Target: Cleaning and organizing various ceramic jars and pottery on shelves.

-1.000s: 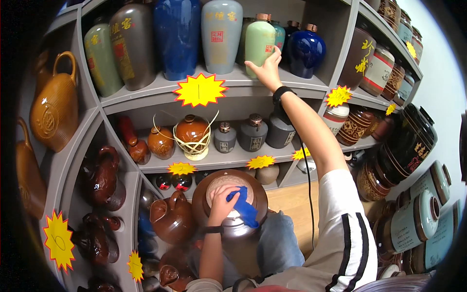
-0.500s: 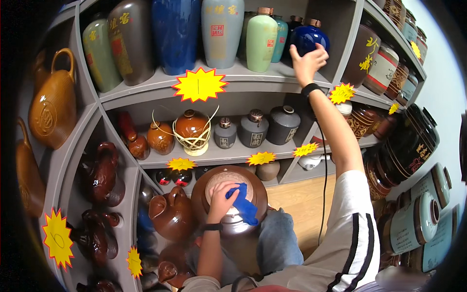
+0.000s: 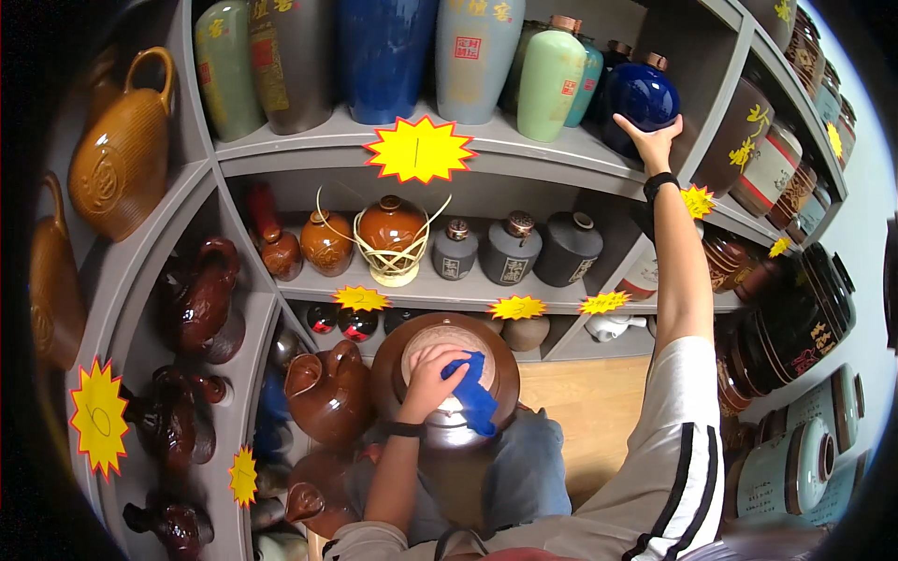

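Note:
On the right end of the upper shelf sits a glossy dark-blue round jar with a copper-coloured cap. My right hand grips its lower front, thumb to the left and fingers round the right side; part of the jar is hidden behind the hand. My left hand is closed on a blue cloth. It rests on the pale round top of a large brown jar between my legs, and the cloth hangs over the jar's near right shoulder.
A light-green bottle and a teal bottle stand left of the blue jar. Below are dark-grey jars and a woven-wrapped brown jar. Brown spouted jugs flank my left arm; pale-blue jars stand at right.
My right hand, earlier spread in front of the blue jar, now cups its lower part. The view has shifted, so the shelves sit farther right. My left hand stays on the brown jar with the cloth.

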Action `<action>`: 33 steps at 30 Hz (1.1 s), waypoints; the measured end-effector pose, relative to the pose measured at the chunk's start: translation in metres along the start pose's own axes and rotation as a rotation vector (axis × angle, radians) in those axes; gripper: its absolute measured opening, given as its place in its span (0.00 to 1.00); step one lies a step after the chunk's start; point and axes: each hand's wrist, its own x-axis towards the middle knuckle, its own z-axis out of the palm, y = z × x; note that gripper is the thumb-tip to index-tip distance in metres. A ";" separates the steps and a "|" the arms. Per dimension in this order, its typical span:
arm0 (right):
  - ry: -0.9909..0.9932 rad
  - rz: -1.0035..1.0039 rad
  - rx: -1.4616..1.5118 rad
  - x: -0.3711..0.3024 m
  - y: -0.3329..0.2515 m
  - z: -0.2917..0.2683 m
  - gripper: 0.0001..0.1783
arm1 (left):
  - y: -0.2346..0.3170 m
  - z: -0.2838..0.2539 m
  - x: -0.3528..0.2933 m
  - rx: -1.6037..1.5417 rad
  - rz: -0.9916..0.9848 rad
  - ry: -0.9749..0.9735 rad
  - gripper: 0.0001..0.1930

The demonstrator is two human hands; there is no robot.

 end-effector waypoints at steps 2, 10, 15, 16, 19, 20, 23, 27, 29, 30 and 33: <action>0.043 -0.023 -0.023 0.000 0.003 0.005 0.77 | -0.001 0.001 0.001 0.006 0.005 0.007 0.08; 0.102 0.028 -0.039 -0.012 -0.007 0.002 0.73 | 0.001 0.000 0.001 0.012 0.029 0.031 0.08; 0.128 0.017 0.021 -0.021 -0.014 -0.004 0.72 | 0.001 0.000 -0.001 0.023 0.008 0.019 0.08; 0.133 0.014 0.011 -0.023 -0.014 -0.005 0.72 | 0.001 0.000 -0.001 0.019 0.009 0.019 0.08; 0.138 -0.013 0.015 -0.026 -0.013 -0.008 0.72 | 0.004 0.001 0.000 0.019 0.003 0.026 0.08; 0.140 -0.024 0.024 -0.028 -0.014 -0.009 0.72 | 0.003 0.001 0.000 0.015 0.015 0.035 0.07; 0.123 -0.028 0.029 -0.030 -0.019 -0.008 0.72 | 0.001 0.000 0.001 0.015 0.023 0.043 0.07; 0.144 -0.026 0.000 -0.028 -0.021 -0.002 0.72 | 0.001 0.001 0.000 0.025 0.015 0.042 0.07; 0.132 -0.013 0.002 -0.025 -0.021 0.000 0.75 | -0.001 0.001 0.001 0.026 0.021 0.035 0.07; 0.109 0.006 -0.027 -0.025 -0.022 0.000 0.76 | -0.002 0.002 0.001 0.019 0.024 0.042 0.08; 0.039 0.079 -0.023 -0.026 -0.030 -0.006 0.80 | -0.004 0.003 0.000 0.003 0.025 0.041 0.08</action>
